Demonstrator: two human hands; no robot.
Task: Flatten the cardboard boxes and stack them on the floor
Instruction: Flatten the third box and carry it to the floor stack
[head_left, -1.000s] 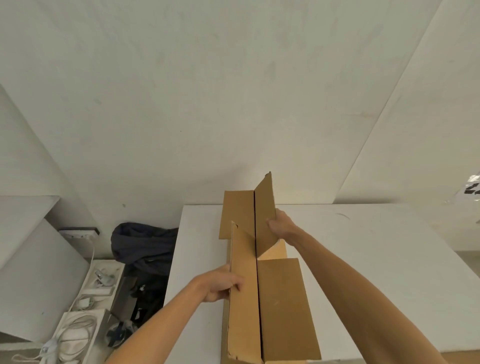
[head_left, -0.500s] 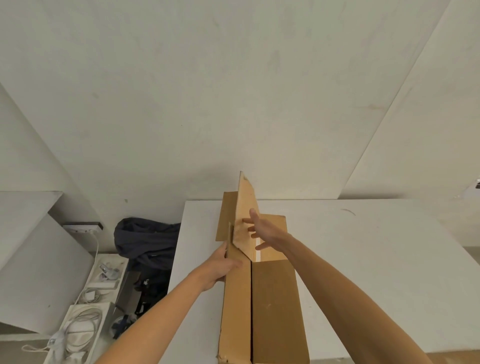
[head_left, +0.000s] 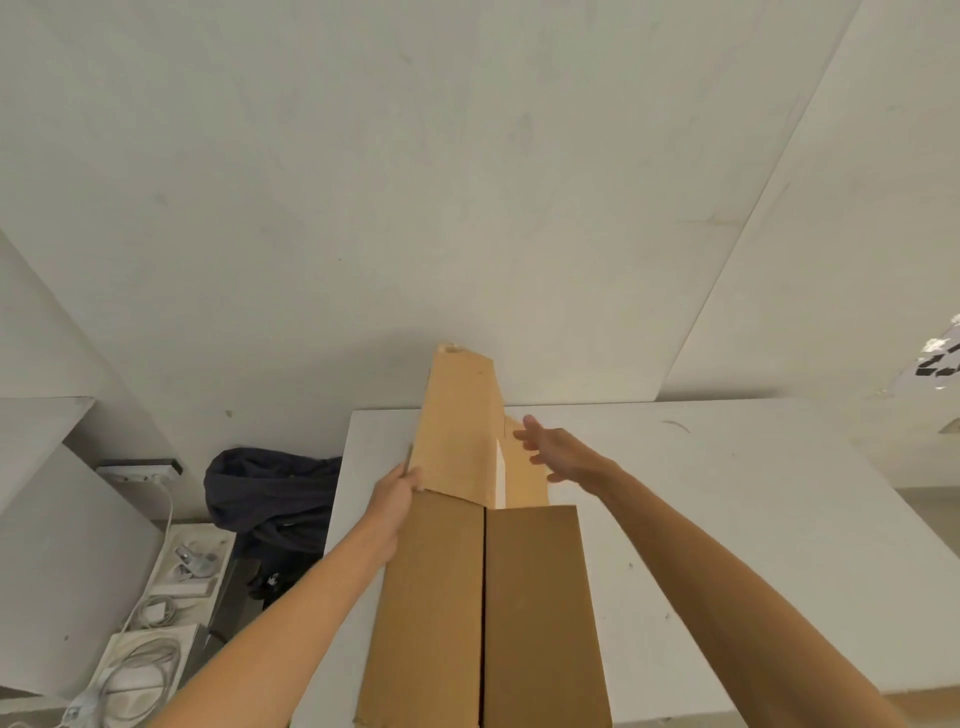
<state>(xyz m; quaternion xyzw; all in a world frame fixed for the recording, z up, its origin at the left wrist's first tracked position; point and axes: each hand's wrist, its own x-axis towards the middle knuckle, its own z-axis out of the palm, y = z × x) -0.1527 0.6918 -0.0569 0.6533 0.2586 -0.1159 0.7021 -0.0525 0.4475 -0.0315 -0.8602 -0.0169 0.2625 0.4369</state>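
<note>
A long brown cardboard box (head_left: 530, 613) lies on the white table (head_left: 753, 519), running from the near edge away from me. Its two near flaps lie flat with a dark seam between them. A far flap (head_left: 460, 426) stands raised and tilted. My left hand (head_left: 397, 491) grips the box's left edge at the base of that flap. My right hand (head_left: 558, 452) hovers open beside the raised flap, fingers spread, touching nothing that I can see. A smaller far flap (head_left: 524, 483) shows behind the gap.
The table meets a white wall at the back. Left of it, on the floor, lie a dark bag (head_left: 270, 493), white boxes with cables (head_left: 150, 639) and a wall socket (head_left: 140, 470). A white cabinet (head_left: 47, 519) stands at the far left.
My right hand let go of the far flap and drew back, open. The flap swung up and over to the left. My left hand slid forward along the box's left edge.
</note>
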